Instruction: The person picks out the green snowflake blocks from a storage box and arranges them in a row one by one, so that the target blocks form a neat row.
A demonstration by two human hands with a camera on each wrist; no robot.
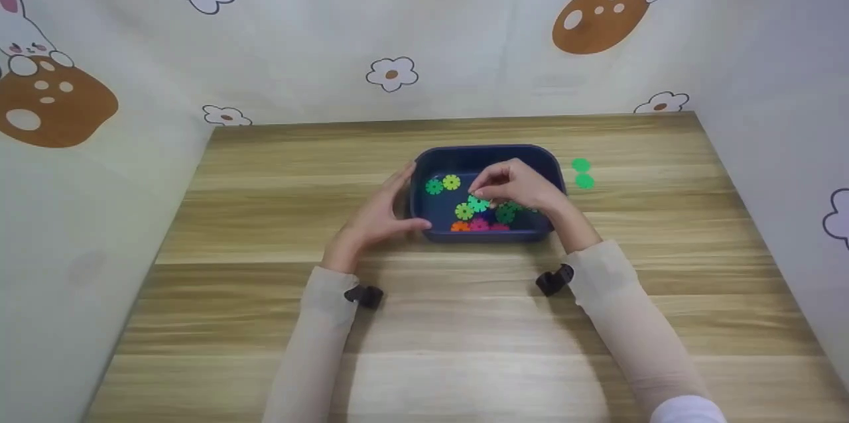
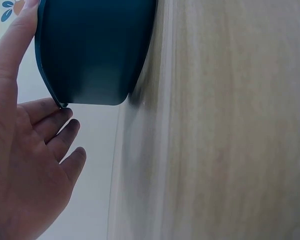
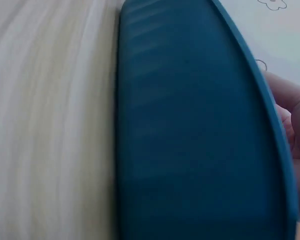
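Note:
A dark blue plastic bin [image 1: 487, 237] with notched snowflake discs inside stands on the table. My left hand [image 1: 381, 211] spans its left end, thumb at the near corner and fingers along the rim; in the left wrist view that hand [image 2: 32, 145] has its fingers extended against the bin [image 2: 97, 55]. Over the bin, my right hand [image 1: 521, 185] pinches a bright green snowflake disc [image 1: 478, 203] between thumb and fingertips. The right wrist view shows mostly the bin's outer wall [image 3: 200, 120], with part of the right hand [image 3: 295, 110] beyond its rim.
Inside the bin lie a yellow disc [image 1: 452, 182], a dark green disc [image 1: 434, 187], an orange disc [image 1: 459, 227], a pink disc [image 1: 479, 225] and several others. Two green discs [image 1: 584, 181] lie on the wooden table [image 1: 265, 211] to its right. A patterned curtain [image 1: 464, 32] backs the table.

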